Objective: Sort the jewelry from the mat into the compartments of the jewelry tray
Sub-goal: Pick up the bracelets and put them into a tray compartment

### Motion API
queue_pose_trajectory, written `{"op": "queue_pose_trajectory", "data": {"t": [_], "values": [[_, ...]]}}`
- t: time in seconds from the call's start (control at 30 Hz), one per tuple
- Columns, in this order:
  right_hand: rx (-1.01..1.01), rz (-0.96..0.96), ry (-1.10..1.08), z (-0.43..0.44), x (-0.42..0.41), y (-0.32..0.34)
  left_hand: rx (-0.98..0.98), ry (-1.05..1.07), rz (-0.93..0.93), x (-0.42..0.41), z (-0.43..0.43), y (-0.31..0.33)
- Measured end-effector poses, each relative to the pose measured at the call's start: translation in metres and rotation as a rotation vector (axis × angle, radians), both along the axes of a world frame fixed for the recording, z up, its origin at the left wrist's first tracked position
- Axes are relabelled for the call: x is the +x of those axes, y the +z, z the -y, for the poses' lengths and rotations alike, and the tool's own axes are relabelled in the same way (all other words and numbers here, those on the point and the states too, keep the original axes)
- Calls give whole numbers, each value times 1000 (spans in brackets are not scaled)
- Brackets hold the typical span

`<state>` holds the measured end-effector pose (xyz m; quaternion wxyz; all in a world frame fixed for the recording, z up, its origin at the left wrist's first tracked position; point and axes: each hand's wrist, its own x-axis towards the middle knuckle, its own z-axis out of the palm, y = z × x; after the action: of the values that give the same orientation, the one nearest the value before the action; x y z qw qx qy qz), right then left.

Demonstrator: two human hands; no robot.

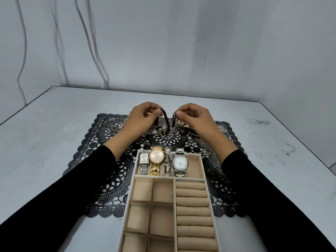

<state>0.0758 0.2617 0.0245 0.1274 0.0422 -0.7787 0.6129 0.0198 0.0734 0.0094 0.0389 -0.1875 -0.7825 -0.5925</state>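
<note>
Jewelry [169,129] sits in a tangled pile on the black lace mat [109,179], just past the far end of the tray [135,171]. Both hands are raised over that pile: the left hand [140,117] pinches a black bead strand [166,120] between thumb and fingertips, and the right hand [194,117] pinches some dark chain piece I honestly can't make out. Tray's far wide compartment has four watches [156,156] lying side by side, and the small squares and ring rolls nearer me hold nothing.
</note>
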Motion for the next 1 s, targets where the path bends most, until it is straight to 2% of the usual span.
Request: {"op": "queue_pose_trajectory", "data": {"t": [0.1, 0.33, 0.5, 0.73, 1.0], "values": [[-113, -3, -37, -4, -1, 1, 16, 30, -16, -1, 4, 1], [-83, 44, -66, -4, -3, -8, 104, -6, 6, 3, 6, 4], [28, 52, -59, 2, -5, -12, 138, -72, 17, 4, 5, 4], [261, 99, -187, -7, -5, -15, 199, -89, 51, 6, 4, 6], [223, 76, -128, -7, -3, -8, 216, -82, 60, 8, 4, 9]]}}
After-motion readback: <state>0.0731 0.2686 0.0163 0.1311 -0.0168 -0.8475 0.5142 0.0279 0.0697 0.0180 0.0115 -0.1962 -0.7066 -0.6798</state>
